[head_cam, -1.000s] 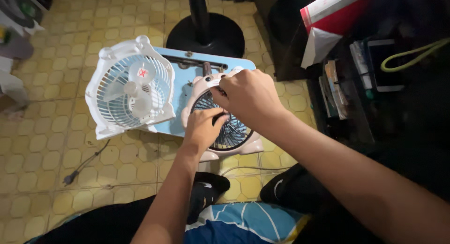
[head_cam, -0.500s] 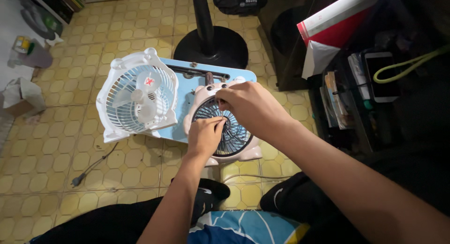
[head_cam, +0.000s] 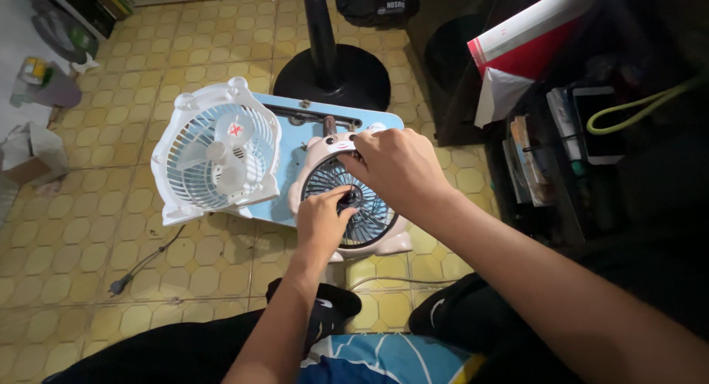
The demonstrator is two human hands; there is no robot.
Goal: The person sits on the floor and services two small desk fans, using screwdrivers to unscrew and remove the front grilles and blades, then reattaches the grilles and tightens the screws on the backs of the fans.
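Note:
A small white fan (head_cam: 369,214) with a dark round grille lies face up on a light blue board (head_cam: 292,144). My left hand (head_cam: 323,220) rests on the grille, its fingertips pinched on the dark hub at the centre. My right hand (head_cam: 395,166) grips the fan's white upper rim from above. To the left, a larger white box fan (head_cam: 216,151) with pale blades lies on the same board.
The black round base and pole of a standing fan (head_cam: 332,70) sit just behind the board. A power cord with plug (head_cam: 136,266) trails over the yellow tiled floor. Dark shelves with books (head_cam: 546,133) stand at right. My black shoes (head_cam: 329,310) are near the fan.
The view has shifted so the fans sit lower in the picture. Both hands stay on the small fan; my left fingers have closed onto the hub.

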